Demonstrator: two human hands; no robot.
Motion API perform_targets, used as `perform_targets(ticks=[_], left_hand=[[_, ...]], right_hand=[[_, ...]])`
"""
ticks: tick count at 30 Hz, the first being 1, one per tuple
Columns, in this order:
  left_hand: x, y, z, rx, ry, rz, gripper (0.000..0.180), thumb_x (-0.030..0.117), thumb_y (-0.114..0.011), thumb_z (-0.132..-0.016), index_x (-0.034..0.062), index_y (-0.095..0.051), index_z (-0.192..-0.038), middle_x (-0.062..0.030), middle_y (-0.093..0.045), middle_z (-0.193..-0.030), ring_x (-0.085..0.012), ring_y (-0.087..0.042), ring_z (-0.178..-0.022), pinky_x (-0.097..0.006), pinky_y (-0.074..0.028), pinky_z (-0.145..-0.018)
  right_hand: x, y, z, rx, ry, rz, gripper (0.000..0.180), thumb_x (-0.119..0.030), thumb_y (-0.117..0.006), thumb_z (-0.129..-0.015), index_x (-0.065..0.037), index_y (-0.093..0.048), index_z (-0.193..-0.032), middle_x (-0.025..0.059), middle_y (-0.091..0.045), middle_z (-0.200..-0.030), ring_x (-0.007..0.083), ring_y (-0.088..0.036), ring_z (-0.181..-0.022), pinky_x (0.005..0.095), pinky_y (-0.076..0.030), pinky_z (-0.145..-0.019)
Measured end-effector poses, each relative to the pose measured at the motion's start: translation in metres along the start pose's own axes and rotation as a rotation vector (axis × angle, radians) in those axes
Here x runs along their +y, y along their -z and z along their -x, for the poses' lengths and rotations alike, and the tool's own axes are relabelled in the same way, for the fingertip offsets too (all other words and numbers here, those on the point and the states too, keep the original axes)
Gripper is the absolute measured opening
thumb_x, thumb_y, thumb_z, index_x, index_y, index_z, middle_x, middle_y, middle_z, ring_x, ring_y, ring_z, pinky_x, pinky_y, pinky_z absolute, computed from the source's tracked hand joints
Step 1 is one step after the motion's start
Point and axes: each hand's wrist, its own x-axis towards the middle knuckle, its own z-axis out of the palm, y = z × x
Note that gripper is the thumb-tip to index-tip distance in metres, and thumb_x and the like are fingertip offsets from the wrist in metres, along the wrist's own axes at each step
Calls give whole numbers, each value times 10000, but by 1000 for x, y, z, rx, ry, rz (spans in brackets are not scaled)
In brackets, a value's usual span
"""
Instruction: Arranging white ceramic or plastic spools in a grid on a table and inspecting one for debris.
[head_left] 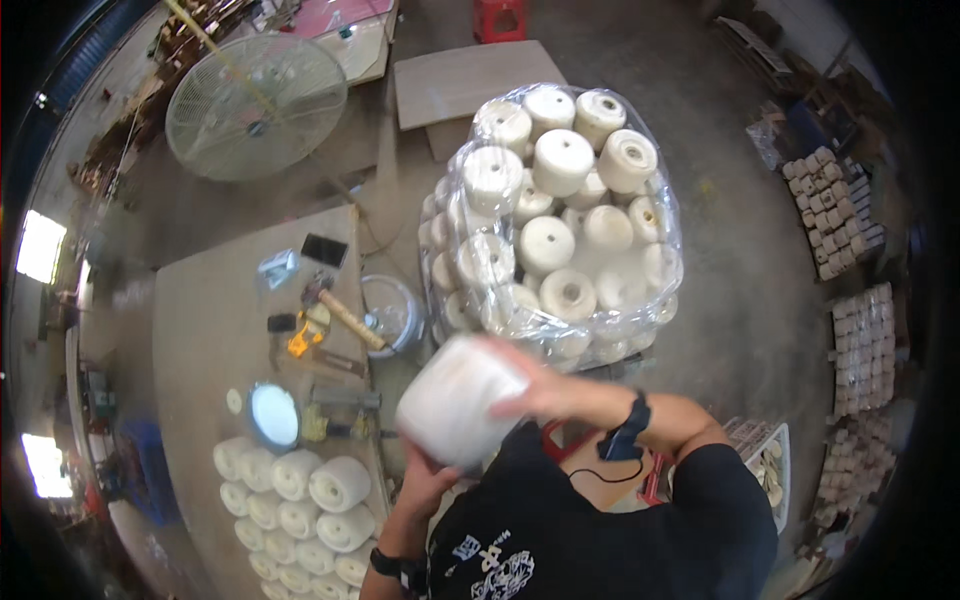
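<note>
A large white yarn cone (455,400), blurred by motion, is held in front of my body between both hands. My right hand (530,385) presses on its upper right side with the fingers over the surface. From below, my left hand (430,478) grips its lower edge. Beyond it stands a stack of white yarn cones (563,162) inside clear plastic wrap (660,290), open at the top. At the lower left, more white yarn cones (340,484) lie in stacked rows, ends facing outward.
A worktable (210,300) on the left carries a hammer (345,315), a dark phone (325,250), a yellow tool (302,340) and a round light-blue dish (274,415). Beside it stands a bucket (390,310). A big fan (256,110) is farther back; a red stool (500,18) stands behind.
</note>
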Motion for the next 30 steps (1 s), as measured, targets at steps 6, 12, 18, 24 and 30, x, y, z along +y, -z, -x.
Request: perform_targets(ticks=[6, 12, 18, 24, 30], left_hand=[[-44, 60, 51, 256, 100, 288, 894, 446, -718, -841, 54, -281, -1515, -151, -429, -1486, -332, -430, -1368, -511, -354, -1138], [-61, 98, 122, 658, 43, 102, 842, 251, -696, -868, 40, -226, -1534, -175, -400, -1491, -354, -416, -1372, -508, -362, -1118], [-70, 107, 214, 1016, -18, 349, 648, 364, -533, -991, -7, -337, -1485, -210, -478, -1450, -349, -480, -1337, -520, -392, -1113], [-62, 120, 272, 1555, -67, 162, 955, 272, -806, -815, -38, -216, -1500, -195, -465, -1426, -305, -506, -1288, -390, -440, -1056], [-71, 105, 343, 1831, -51, 304, 1109, 311, -860, -746, 0, -135, -1525, -219, -430, -1437, -339, -499, -1285, -432, -455, -1037]], right_hand=[[51, 1, -36, -409, -211, 118, 936, -370, -788, -829, 16, -282, -1516, 194, -410, -1496, 292, -406, -1376, 402, -330, -1147], [-10, 218, -115, 792, 252, 1322, 863, -280, -836, -700, 16, -426, -1399, 296, -349, -1498, 461, -361, -1360, 498, -319, -1144], [8, 355, -172, 879, 79, 1572, 1084, -587, -823, -666, 74, -412, -1420, 280, -449, -1436, 415, -382, -1368, 490, -297, -1156], [-2, 440, -163, 958, -275, 1731, 982, -664, -663, -812, -73, -337, -1526, 218, -386, -1523, 393, -442, -1346, 546, -388, -1101], [-4, 422, -195, 997, -174, 1691, 971, -658, -663, -815, -74, -342, -1521, 212, -388, -1521, 391, -438, -1348, 551, -390, -1095]])
